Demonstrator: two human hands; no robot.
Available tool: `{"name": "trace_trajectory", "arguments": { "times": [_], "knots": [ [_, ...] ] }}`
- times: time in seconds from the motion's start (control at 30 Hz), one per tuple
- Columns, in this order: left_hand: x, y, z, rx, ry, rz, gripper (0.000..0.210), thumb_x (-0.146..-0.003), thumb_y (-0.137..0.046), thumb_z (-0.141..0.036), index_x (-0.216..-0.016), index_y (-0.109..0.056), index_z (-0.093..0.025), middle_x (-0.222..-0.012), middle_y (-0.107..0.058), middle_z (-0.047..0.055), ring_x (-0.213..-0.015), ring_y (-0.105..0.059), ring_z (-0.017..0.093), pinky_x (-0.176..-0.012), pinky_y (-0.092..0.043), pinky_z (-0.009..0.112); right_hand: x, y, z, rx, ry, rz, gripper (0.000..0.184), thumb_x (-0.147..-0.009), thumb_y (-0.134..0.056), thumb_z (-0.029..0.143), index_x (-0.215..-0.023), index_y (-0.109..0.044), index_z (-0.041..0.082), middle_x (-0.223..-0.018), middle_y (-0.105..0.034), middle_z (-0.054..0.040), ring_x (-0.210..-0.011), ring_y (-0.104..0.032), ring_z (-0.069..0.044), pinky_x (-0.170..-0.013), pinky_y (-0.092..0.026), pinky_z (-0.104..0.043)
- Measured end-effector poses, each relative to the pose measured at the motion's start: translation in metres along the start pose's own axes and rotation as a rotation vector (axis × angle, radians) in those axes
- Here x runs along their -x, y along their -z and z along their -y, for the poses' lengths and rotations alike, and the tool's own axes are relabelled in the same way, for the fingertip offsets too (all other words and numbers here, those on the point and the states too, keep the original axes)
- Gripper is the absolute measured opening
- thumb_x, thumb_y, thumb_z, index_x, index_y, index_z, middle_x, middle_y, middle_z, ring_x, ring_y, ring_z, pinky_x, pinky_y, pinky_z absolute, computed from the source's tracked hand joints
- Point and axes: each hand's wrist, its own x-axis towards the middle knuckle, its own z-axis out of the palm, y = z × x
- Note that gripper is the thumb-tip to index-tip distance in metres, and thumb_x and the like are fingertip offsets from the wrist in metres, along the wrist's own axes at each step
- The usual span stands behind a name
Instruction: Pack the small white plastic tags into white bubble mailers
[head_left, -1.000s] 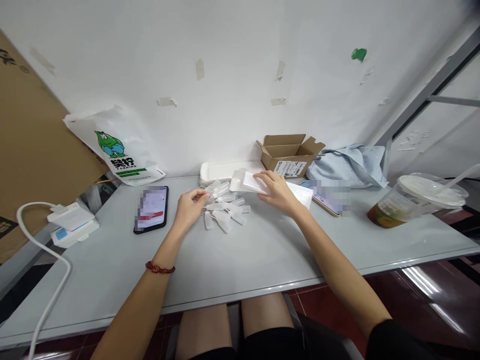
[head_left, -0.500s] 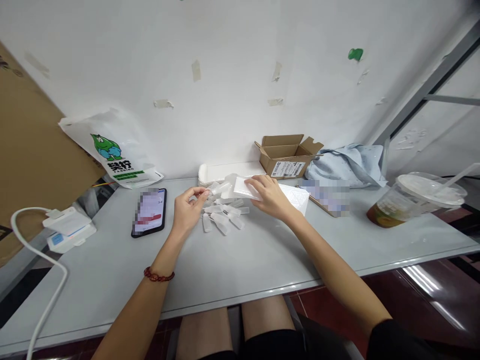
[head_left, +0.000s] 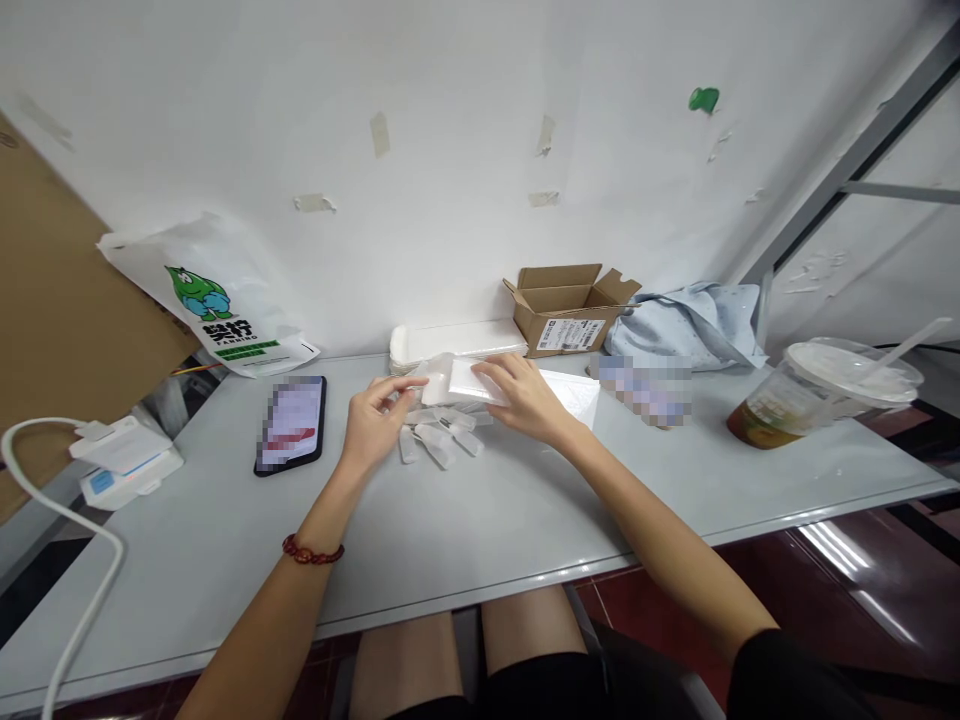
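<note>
A white bubble mailer (head_left: 571, 396) lies across the middle of the table, tilted, its flap end (head_left: 436, 382) to the left. My right hand (head_left: 521, 396) grips it from above, fingers closed over its upper side. At the flap end, the fingers of my left hand (head_left: 377, 418) are bent together and touch the flap's edge; whether a small piece is also between them I cannot make out. Several small translucent plastic pieces (head_left: 435, 446) lie loosely in a pile under the mailer, partly covered by it.
Behind the mailer lies a stack of white mailers (head_left: 457, 340), beside an open cardboard box (head_left: 570, 325). A phone (head_left: 291, 425) and a white charger (head_left: 131, 458) are at left. A blue cloth bag (head_left: 686, 325), a blurred-out phone (head_left: 645, 390) and a drink cup (head_left: 795, 395) stand at right.
Half a second ago my left fingers pinched a clear plastic piece at the mailer's open end; that piece no longer shows there. The mailer and right hand have shifted slightly left.
</note>
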Motion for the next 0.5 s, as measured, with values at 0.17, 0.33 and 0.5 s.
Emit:
{"name": "trace_trajectory", "arguments": {
  "times": [0.17,0.33,0.5],
  "knots": [
    [-0.008,0.005,0.018,-0.153,0.069,-0.123,0.024,-0.076,-0.051,-0.021,-0.087,-0.071,-0.020,-0.088,-0.069,0.005,-0.067,-0.052,0.016,-0.058,-0.038,0.026,-0.001,0.004,-0.015,0.002,-0.107,-0.093,0.048,-0.076,-0.055,0.016,-0.124,-0.051,0.014,-0.122,-0.054,-0.0159,-0.110,-0.048,-0.030,-0.090,-0.040,-0.042],
    [-0.010,-0.001,0.035,-0.313,-0.091,-0.069,0.021,-0.075,-0.049,-0.016,-0.082,-0.068,-0.020,-0.106,-0.068,0.007,-0.105,-0.051,0.026,-0.079,-0.044,0.034,0.000,0.003,-0.023,-0.001,-0.148,-0.093,0.047,-0.077,-0.055,0.018,-0.123,-0.051,0.015,-0.121,-0.054,-0.0147,-0.109,-0.048,-0.030,-0.090,-0.040,-0.043],
    [-0.011,-0.006,0.042,-0.331,-0.069,-0.022,0.029,-0.075,-0.050,-0.014,-0.097,-0.068,-0.021,-0.115,-0.066,0.006,-0.111,-0.049,0.028,-0.087,-0.045,0.042,0.000,0.000,-0.021,0.012,-0.144,-0.021,0.047,-0.077,-0.055,0.018,-0.123,-0.051,0.016,-0.122,-0.054,-0.0149,-0.111,-0.048,-0.031,-0.091,-0.039,-0.043]
  ]
}}
